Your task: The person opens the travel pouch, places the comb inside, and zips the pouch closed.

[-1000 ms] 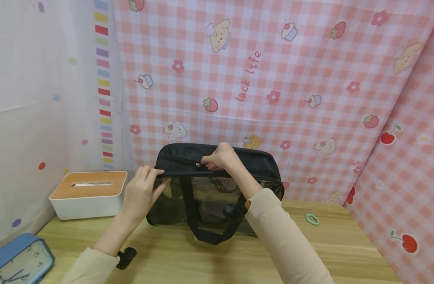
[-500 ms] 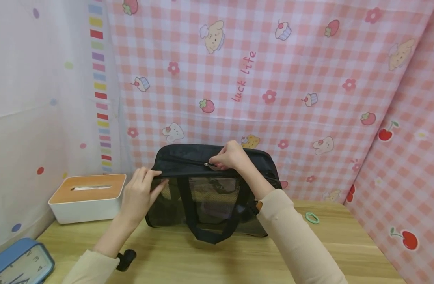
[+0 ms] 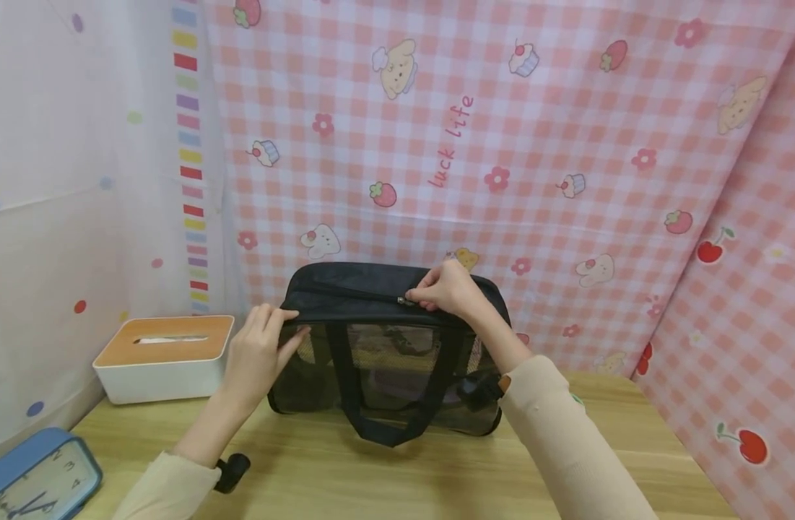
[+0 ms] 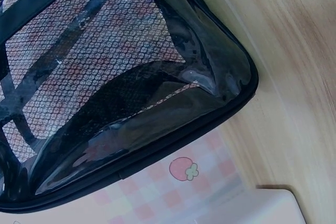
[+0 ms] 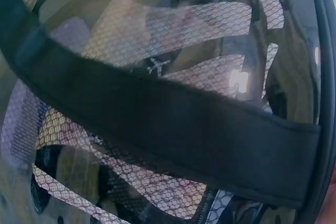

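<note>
A black bag with see-through mesh sides stands upright on the wooden table. My left hand grips its upper left edge, thumb on the front and fingers on top. At the top, the fingers of my right hand pinch the zipper pull, right of the middle. The black carrying strap hangs down the front. In the left wrist view the bag's clear corner shows. The right wrist view is filled by the strap across the mesh, with something purple behind it.
A white tissue box with a wood-coloured lid stands left of the bag. At the front left lies a blue clock. My right sleeve mostly covers a green ring. A pink checked cloth hangs behind the table.
My right hand has drawn the zipper pull to the right along the bag's top. The left hand keeps its grip on the upper left edge. The sleeve has come over the green ring.
</note>
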`<state>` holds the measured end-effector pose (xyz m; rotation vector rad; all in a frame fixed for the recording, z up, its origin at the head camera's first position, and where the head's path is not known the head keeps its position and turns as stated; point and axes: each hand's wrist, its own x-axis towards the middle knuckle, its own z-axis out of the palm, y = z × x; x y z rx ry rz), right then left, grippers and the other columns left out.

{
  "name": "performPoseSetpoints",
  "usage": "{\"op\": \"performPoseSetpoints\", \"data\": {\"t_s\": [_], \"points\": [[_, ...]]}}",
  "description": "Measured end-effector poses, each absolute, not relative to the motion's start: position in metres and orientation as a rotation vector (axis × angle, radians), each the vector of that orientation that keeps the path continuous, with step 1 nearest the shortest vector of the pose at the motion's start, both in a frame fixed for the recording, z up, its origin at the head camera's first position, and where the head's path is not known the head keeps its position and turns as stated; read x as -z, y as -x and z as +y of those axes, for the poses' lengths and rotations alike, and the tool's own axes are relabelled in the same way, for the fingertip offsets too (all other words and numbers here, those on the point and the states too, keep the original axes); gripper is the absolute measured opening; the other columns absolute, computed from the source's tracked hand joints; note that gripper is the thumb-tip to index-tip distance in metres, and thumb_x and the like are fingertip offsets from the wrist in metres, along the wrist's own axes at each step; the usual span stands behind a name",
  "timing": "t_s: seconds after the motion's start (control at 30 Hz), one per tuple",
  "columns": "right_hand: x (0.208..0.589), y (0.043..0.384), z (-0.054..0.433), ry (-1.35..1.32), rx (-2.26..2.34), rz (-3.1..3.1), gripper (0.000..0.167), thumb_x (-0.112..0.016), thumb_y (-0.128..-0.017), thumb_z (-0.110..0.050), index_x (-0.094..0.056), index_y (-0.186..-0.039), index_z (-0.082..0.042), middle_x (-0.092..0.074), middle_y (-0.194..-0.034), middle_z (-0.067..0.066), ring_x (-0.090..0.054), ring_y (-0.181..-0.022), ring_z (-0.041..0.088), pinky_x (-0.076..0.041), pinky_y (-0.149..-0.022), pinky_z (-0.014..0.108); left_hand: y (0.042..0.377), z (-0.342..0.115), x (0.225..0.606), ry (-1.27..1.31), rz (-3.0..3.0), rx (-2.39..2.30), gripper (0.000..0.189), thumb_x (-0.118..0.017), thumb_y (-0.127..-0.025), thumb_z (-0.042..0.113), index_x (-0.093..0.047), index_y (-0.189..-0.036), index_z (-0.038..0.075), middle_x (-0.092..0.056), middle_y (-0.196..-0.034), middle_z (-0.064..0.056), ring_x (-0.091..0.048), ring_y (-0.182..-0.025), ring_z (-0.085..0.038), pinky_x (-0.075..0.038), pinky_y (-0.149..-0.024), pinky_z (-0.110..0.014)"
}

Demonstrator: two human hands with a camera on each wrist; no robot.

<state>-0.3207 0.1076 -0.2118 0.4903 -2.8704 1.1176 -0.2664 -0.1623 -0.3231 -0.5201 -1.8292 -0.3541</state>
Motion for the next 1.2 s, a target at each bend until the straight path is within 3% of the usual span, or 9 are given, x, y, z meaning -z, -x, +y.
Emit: {"op": "performPoseSetpoints", "data": {"t_s": [0.1,0.2,0.43,0.77,1.0,1.2], "points": [[0.213,0.322,0.11,-0.564,-1.117,-2.844,0.019,-0.069,-0.081,-0.02,-0.071,-0.079,-0.001,-0.069,-0.072,0.01,-0.062,-0.057,0.009,-0.053,-0.059,0.024,0.266,-0.163,0.323,0.523,-1.835,0.361,0.034,-0.065,-0.082,0.031,-0.062,-0.091,-0.001,-0.053,-0.078,-0.013,-0.053,-0.07,-0.026,-0.046,-0.05,-0.034],[0.214,0.322,0.114,-0.571,-1.138,-2.83,0.018,-0.069,-0.081,-0.02,-0.071,-0.078,-0.002,-0.069,-0.075,0.01,-0.063,-0.059,0.01,-0.054,-0.061,0.025,0.266,-0.163,0.323,0.531,-1.836,0.368,0.047,-0.044,-0.09,0.042,-0.062,-0.092,-0.002,-0.053,-0.078,-0.013,-0.053,-0.069,-0.026,-0.045,-0.05,-0.034],[0.213,0.321,0.121,-0.542,-1.163,-2.831,0.02,-0.068,-0.082,-0.021,-0.07,-0.079,-0.001,-0.069,-0.086,0.013,-0.065,-0.064,0.011,-0.055,-0.065,0.027,0.266,-0.162,0.324,0.525,-1.837,0.373,0.047,-0.044,-0.089,0.042,-0.062,-0.093,-0.001,-0.053,-0.079,-0.013,-0.053,-0.07,-0.026,-0.046,-0.05,-0.035],[0.205,0.322,0.126,-0.441,-1.242,-2.779,0.021,-0.069,-0.081,-0.016,-0.071,-0.08,0.005,-0.07,-0.082,0.017,-0.064,-0.059,0.01,-0.056,-0.06,0.027,0.266,-0.16,0.324,0.529,-1.832,0.383,0.046,-0.045,-0.089,0.041,-0.061,-0.092,-0.002,-0.053,-0.079,-0.014,-0.053,-0.071,-0.027,-0.047,-0.05,-0.035],[0.198,0.321,0.138,-0.296,-1.187,-2.802,0.021,-0.064,-0.081,-0.016,-0.07,-0.076,0.003,-0.07,-0.079,0.013,-0.064,-0.057,0.009,-0.056,-0.065,0.029,0.267,-0.156,0.325,0.537,-1.831,0.38,0.045,-0.046,-0.089,0.041,-0.061,-0.091,-0.002,-0.053,-0.079,-0.014,-0.054,-0.072,-0.027,-0.048,-0.05,-0.035],[0.197,0.321,0.155,-0.295,-1.225,-2.794,0.021,-0.064,-0.082,-0.014,-0.068,-0.083,0.007,-0.069,-0.085,0.017,-0.064,-0.059,0.009,-0.057,-0.065,0.03,0.268,-0.16,0.324,0.515,-1.823,0.382,0.044,-0.048,-0.087,0.041,-0.061,-0.091,-0.001,-0.053,-0.08,-0.014,-0.054,-0.072,-0.028,-0.048,-0.051,-0.037]]}}
